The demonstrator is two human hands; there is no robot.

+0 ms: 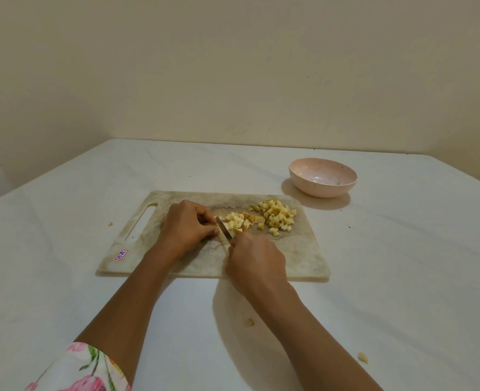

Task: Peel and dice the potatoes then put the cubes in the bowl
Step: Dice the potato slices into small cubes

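Potato cubes (275,217) lie on the board (303,258). The right hand (257,266) grasps the knife (224,231). The left hand (188,225) has curled fingers, and what they hold is hidden.

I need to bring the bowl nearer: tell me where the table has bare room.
Bare table right of the cutting board, in front of the bowl; more left of the board. Crowded: board's middle, with left hand, right hand, knife and potato cubes.

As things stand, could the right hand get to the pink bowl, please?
Probably yes: nothing stands between the right hand and the bowl, which sits past the far right corner of the cutting board, though that hand grips the knife.
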